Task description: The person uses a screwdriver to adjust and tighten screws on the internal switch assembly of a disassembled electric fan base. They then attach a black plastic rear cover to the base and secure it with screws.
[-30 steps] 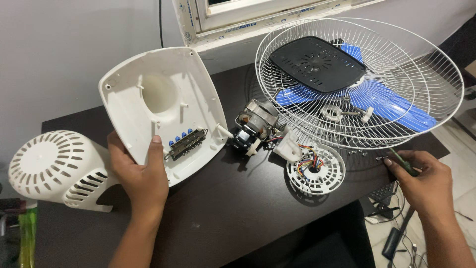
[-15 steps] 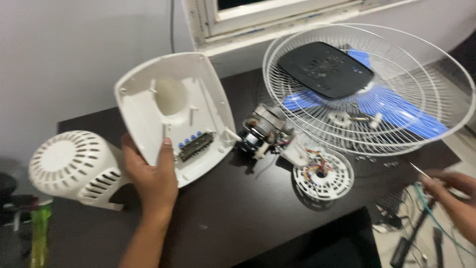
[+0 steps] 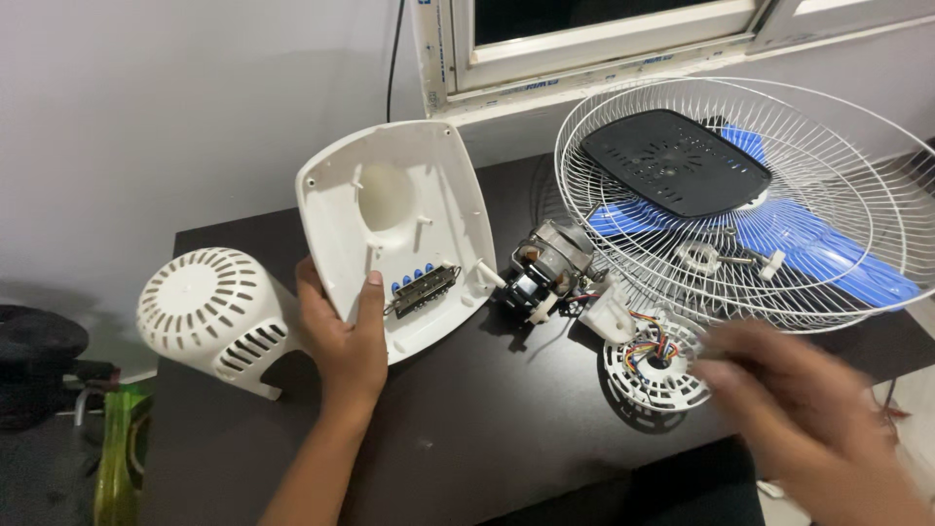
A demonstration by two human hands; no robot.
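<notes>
Dark tabletop [image 3: 487, 458], set against a white wall below a window frame. Wire fan guard [image 3: 760, 195], white, lying at the far right corner over blue fan blades [image 3: 828, 258], with a black slotted panel [image 3: 677, 161] resting on top of it. White fan base housing [image 3: 399, 229], tilted up on edge at centre-left, hollow inside facing the camera, blue push-button switch block [image 3: 421, 287] mounted within. Left hand [image 3: 341, 341] clamped on its lower edge, thumb inside, fingers behind. Slotted white motor cover [image 3: 209, 317], just left of that hand. Right hand [image 3: 799, 409], blurred, above the table's right edge; finger state cannot be told. Fan motor [image 3: 545, 263], just right of the housing. Round white vented plate [image 3: 653, 365] with coloured wires, near the right hand.
</notes>
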